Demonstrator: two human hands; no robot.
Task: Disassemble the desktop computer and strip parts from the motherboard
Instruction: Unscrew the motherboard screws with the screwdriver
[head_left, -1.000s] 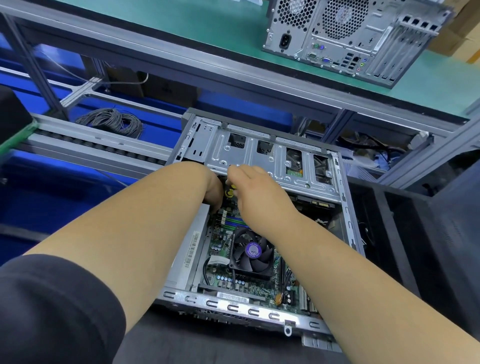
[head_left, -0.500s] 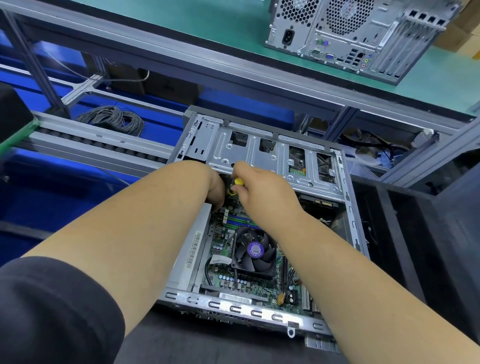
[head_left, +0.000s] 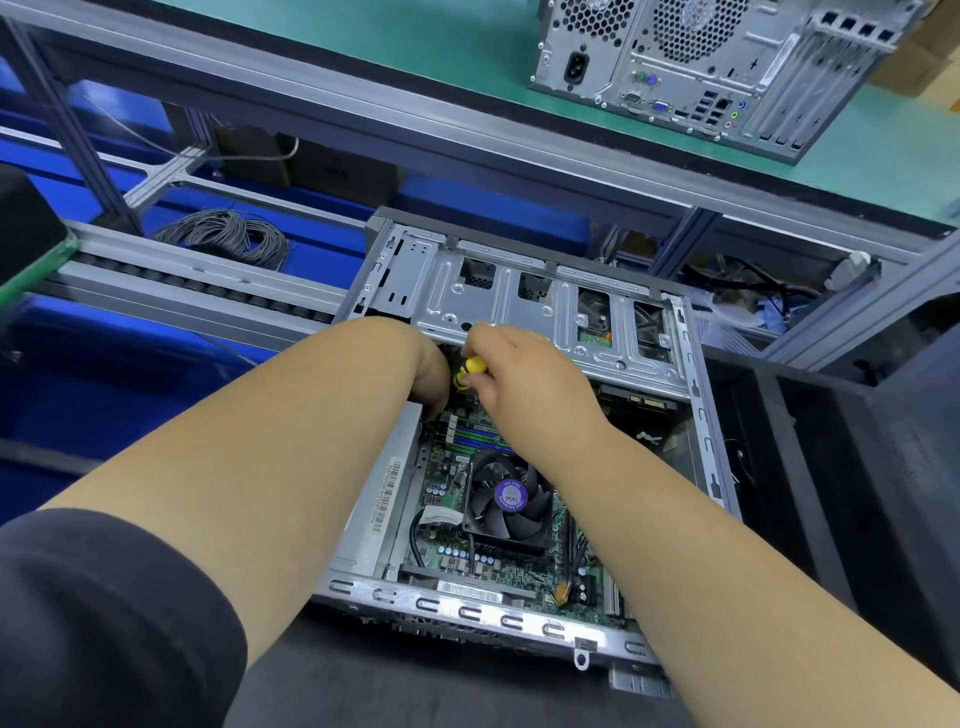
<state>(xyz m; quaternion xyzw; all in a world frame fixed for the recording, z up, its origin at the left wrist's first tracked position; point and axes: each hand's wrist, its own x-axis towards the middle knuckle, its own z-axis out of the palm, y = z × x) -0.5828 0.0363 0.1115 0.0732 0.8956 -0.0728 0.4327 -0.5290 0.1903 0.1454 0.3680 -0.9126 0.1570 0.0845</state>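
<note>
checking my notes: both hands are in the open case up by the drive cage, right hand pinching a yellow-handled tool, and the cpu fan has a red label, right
Not quite: the label on the CPU fan is purple, not red, as the head view shows. The rest stands: both hands are by the drive cage, and the right hand pinches the yellow-handled tool.

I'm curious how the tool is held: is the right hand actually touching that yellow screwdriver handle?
Touching. The head view shows the right hand with its fingers curled round the yellow screwdriver handle, no gap between them, just below the drive cage.
</note>
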